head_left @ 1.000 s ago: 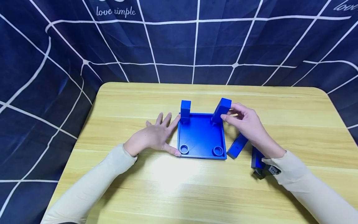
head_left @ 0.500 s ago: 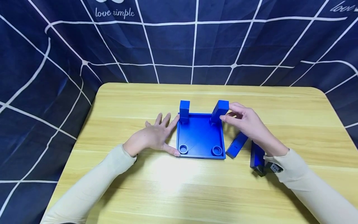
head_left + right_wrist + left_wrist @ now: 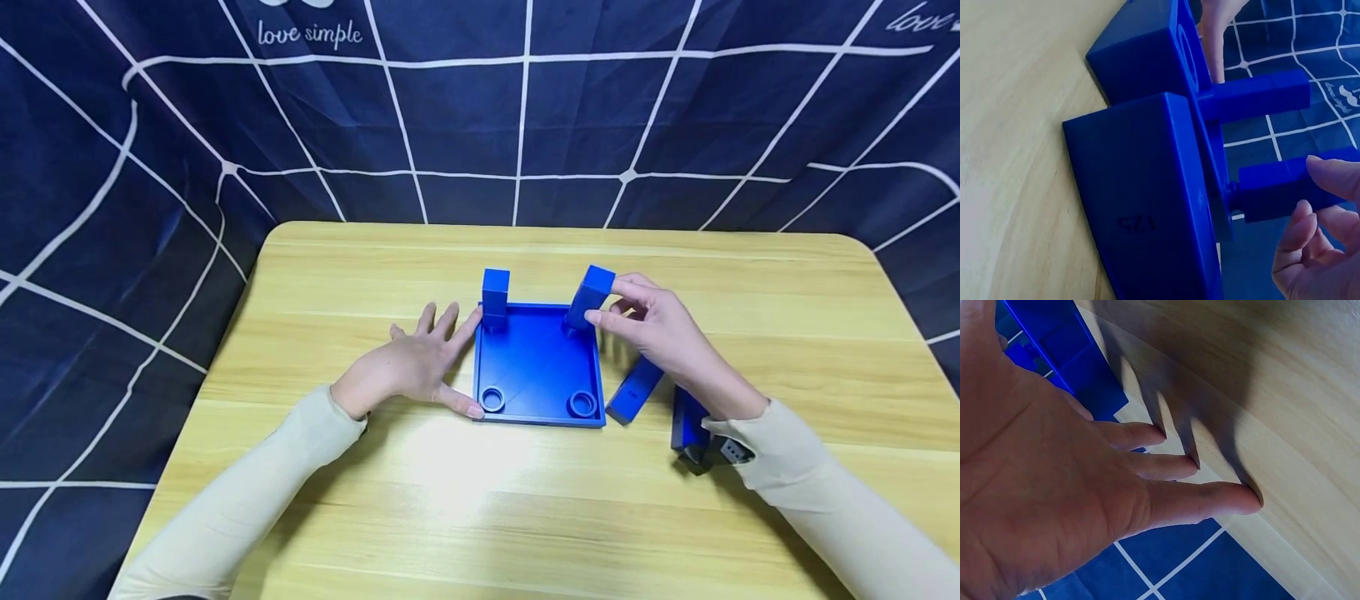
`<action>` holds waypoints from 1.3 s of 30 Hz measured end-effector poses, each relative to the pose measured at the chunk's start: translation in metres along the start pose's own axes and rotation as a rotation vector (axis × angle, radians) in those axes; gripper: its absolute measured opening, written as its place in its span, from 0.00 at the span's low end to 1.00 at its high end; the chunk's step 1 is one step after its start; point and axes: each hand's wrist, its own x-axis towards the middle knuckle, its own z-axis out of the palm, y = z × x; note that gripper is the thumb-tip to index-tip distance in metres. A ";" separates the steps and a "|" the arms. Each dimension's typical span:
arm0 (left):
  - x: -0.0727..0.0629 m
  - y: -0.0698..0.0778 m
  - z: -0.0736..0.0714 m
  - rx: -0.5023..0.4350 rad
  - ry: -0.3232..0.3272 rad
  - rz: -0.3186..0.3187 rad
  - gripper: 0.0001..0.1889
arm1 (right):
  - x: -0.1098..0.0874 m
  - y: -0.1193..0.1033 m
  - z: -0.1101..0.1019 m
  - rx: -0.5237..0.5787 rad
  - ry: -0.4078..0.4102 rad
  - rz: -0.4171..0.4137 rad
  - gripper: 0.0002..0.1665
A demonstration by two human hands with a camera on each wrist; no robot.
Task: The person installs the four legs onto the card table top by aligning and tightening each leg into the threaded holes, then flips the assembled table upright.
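A shallow blue square tray-like panel (image 3: 536, 362) lies on the table, with ring-shaped sockets (image 3: 492, 400) at its two near corners. At its far left corner a square blue leg (image 3: 495, 298) stands upright. Spread flat beside the panel, my left hand (image 3: 412, 362) touches its left edge with thumb and index finger; the left wrist view shows the fingers (image 3: 1204, 503) straight. My right hand (image 3: 663, 321) pinches a second blue leg (image 3: 588, 300) between thumb and fingers. That leg leans slightly right, its narrow lower end (image 3: 1232, 195) at the far right corner.
Right of the panel lies a loose blue leg (image 3: 634, 390), marked with a number in the right wrist view. Another blue piece (image 3: 686, 425) lies farther right, partly under the right wrist. A dark blue gridded cloth (image 3: 480, 117) hangs behind the wooden table (image 3: 420, 517).
The leg in my right hand has turned and shifted its tilt slightly back and forth, staying at the far right corner. My left hand and the panel keep their places.
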 end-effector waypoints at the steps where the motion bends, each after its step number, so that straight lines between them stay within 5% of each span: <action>1: 0.000 0.000 0.000 -0.001 0.002 0.002 0.77 | 0.000 0.000 0.001 0.007 0.000 0.002 0.14; 21: -0.002 -0.001 0.002 0.007 0.004 0.013 0.77 | -0.001 0.003 0.011 0.074 0.047 0.089 0.27; 33: -0.003 0.000 0.000 0.014 -0.013 0.005 0.77 | -0.004 -0.003 0.010 0.066 0.025 0.084 0.15; 39: -0.002 0.000 -0.001 0.020 -0.007 0.001 0.77 | -0.004 -0.002 0.008 0.154 0.011 0.068 0.13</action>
